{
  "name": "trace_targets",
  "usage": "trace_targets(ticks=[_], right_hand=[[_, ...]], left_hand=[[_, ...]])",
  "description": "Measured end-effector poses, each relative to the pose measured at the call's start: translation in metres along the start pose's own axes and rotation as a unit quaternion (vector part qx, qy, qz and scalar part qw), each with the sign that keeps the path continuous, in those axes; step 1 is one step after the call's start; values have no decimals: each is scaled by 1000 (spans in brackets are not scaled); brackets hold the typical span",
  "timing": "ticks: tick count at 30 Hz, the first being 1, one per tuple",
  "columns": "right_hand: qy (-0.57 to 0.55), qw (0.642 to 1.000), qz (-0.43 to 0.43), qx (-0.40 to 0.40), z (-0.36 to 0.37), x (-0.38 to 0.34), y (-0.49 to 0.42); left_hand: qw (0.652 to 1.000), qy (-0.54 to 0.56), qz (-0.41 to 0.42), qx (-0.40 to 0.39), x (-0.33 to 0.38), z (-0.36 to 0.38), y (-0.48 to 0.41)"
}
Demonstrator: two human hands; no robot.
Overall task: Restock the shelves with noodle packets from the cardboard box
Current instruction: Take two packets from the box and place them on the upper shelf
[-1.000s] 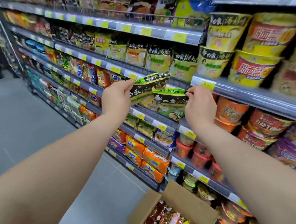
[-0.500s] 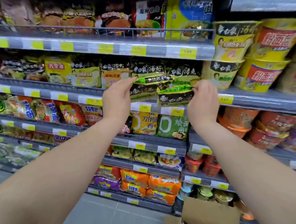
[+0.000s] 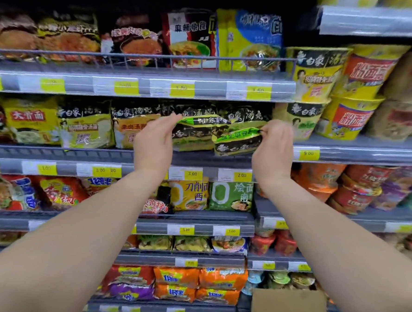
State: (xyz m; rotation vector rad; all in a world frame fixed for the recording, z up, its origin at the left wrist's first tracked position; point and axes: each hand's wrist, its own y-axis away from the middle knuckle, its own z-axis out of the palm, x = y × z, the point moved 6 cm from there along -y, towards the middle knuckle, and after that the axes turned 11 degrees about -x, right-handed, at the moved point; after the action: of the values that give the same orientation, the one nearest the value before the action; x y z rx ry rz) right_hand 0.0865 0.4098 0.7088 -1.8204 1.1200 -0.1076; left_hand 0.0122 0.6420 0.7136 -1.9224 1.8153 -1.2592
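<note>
Both my hands are raised to the second shelf [image 3: 359, 152]. My left hand [image 3: 152, 147] grips a green and black noodle packet [image 3: 194, 135] by its top left edge; the packet is partly in the row of like packets. My right hand [image 3: 273, 151] pinches the top right corner of a second green and black noodle packet [image 3: 235, 143], which tilts at the shelf's front edge, overlapping the first. Only a brown flap of the cardboard box [image 3: 287, 304] shows at the bottom of the view.
Noodle packets fill the shelves at left and centre. Yellow and red noodle cups [image 3: 341, 89] are stacked just right of my right hand. A wire rail [image 3: 131, 58] fronts the top shelf. Yellow price tags [image 3: 181, 89] line every shelf edge.
The view has swung to face the shelves squarely. Both hands have carried the two packets up and into the second shelf's row. The box has nearly dropped out of view.
</note>
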Motion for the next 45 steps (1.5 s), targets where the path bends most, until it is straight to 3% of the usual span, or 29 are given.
trace_targets(ticks=[5, 14, 20, 27, 29, 33, 37, 41, 45], right_hand=[[-1, 1000, 7, 10, 10, 8, -5], [8, 991, 118, 64, 10, 7, -15], [65, 989, 132, -5, 38, 1, 0], [219, 968, 122, -12, 30, 4, -9], [232, 960, 155, 14, 33, 3, -7], [170, 964, 204, 21, 38, -3, 15], [99, 987, 117, -58, 64, -6, 46], [111, 987, 66, -94, 85, -1, 51], [119, 984, 46, -124, 93, 1, 27]], left_hand=[[999, 26, -27, 0, -19, 3, -4], [997, 65, 10, -50, -48, 1, -40], [992, 57, 21, -113, -72, 17, -26], [986, 12, 38, -161, -66, 18, -43], [989, -6, 45, -139, -57, 21, -44], [990, -105, 97, 11, -41, 14, -27], [958, -205, 194, 43, -34, 35, 8], [932, -330, 144, -36, -42, 60, 16], [919, -354, 71, -159, -41, 75, -3]])
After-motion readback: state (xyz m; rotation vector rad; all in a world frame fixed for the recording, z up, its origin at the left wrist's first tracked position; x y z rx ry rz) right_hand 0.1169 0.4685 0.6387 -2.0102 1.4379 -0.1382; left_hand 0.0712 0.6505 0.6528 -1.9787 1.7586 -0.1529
